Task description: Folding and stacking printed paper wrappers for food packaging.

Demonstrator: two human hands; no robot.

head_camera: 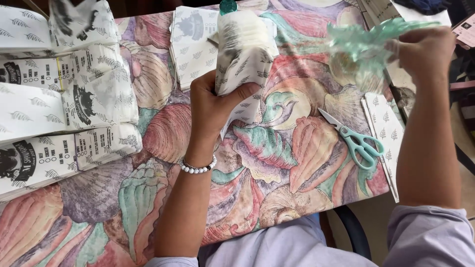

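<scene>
A person's left hand (213,106), a white bead bracelet (198,168) at its wrist, closes around the lower part of a white printed paper bag (245,49) stood upright on a table draped in a seashell-patterned cloth (277,163), thumb pressed across the bag's front. The bag bulges, with a teal object (228,6) showing at its top. The right hand (425,52), raised well off to the right of the left, pinches a blurred bunch of pale green translucent plastic (368,47) between closed fingers. Below that hand lie teal-handled scissors (354,138), just beside a flat bag (388,131). Left of the gripping hand, filled bags (74,99) sit stacked in rows.
</scene>
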